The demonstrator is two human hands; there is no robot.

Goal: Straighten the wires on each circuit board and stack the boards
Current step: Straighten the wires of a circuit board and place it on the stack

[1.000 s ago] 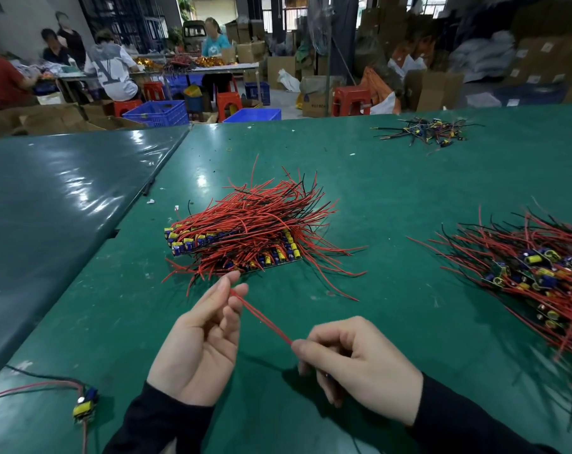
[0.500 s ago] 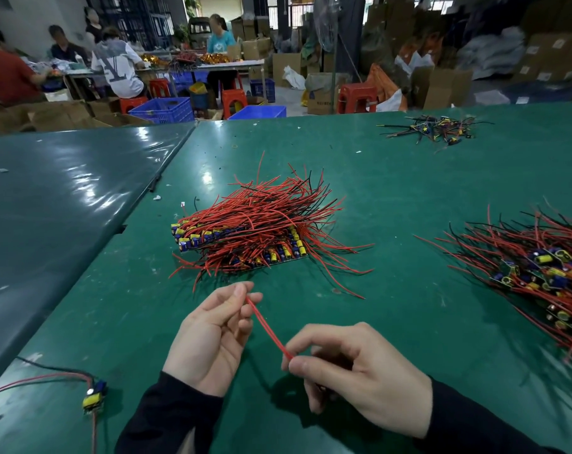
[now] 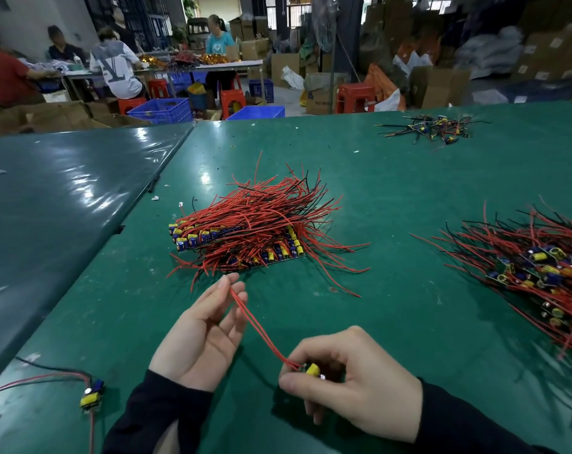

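The right hand (image 3: 353,378) pinches a small circuit board (image 3: 312,369) just in front of the stacked boards (image 3: 238,237). Its two red wires (image 3: 258,329) run taut to the left hand (image 3: 202,335), gripped at its fingertips. Right of the stack, a loose heap of boards (image 3: 533,273) looks unsorted, so much likely remains.

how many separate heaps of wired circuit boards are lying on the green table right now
3: the neat stack ahead of the hands, a loose heap at the right edge, partly cut off, and a small heap far right. One lone board lies near left, another is held.
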